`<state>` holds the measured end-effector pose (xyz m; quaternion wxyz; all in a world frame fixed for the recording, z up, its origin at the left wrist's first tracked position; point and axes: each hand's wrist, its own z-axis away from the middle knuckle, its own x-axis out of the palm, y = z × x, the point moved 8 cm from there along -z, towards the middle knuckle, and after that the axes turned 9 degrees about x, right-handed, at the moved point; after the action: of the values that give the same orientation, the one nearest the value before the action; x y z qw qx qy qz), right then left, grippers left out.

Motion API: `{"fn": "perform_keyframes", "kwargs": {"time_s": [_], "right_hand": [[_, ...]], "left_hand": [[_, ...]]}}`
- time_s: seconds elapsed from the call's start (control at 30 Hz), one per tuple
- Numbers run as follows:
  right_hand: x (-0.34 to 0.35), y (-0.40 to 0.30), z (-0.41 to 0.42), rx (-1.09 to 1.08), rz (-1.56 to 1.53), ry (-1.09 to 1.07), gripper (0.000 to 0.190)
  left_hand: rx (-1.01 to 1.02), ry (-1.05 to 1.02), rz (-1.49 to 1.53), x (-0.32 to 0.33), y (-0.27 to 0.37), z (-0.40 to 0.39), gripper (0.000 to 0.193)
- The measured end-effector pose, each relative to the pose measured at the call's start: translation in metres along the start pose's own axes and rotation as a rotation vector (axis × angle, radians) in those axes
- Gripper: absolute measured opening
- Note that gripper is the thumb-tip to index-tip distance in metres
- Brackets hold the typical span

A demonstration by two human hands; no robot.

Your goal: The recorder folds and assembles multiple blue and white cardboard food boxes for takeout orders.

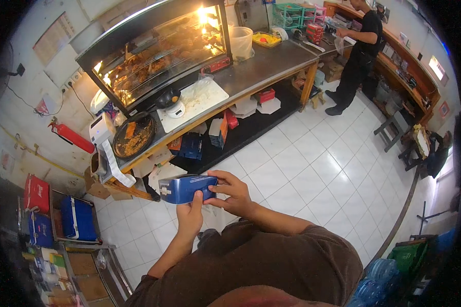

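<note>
Both of my hands hold a small blue cardboard box (184, 190) with white print, in front of my body above the tiled floor. My left hand (191, 217) grips its underside, the thumb lying on the near side. At the box's right end, my right hand (232, 193) has its thumb and fingers on the carton. Beyond the box is the counter, where a black pan (134, 135) holds fried crumbs and one larger piece. Beside the pan, a white cutting board (199, 103) carries crumbs and a digital scale (176, 110) with a black bowl (167, 98) on it.
A lit glass food warmer (157, 53) stands on the counter (253, 76); folded cartons lie on the shelf below. A label printer (101, 128) trails a paper strip. A fire extinguisher (73, 135) hangs at the left. Another person (363, 50) stands at the counter's far end, holding a plastic bag.
</note>
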<state>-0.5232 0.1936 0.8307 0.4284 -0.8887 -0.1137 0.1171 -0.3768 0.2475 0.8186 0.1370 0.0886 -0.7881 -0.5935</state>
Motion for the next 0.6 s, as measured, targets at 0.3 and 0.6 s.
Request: {"fn": "perform_keyframes", "kwargs": {"time_s": [0.3,0.6], "right_hand": [[0.007,0.004,-0.008,0.076,-0.056,-0.222,0.079],[0.025,-0.001,-0.006,0.070,-0.003,-0.462,0.067]], "left_hand": [[-0.045,0.120,0.226,-0.015,0.007,-0.011,0.033],[-0.096,0.185,0.362,-0.028,0.005,-0.021,0.033]]}}
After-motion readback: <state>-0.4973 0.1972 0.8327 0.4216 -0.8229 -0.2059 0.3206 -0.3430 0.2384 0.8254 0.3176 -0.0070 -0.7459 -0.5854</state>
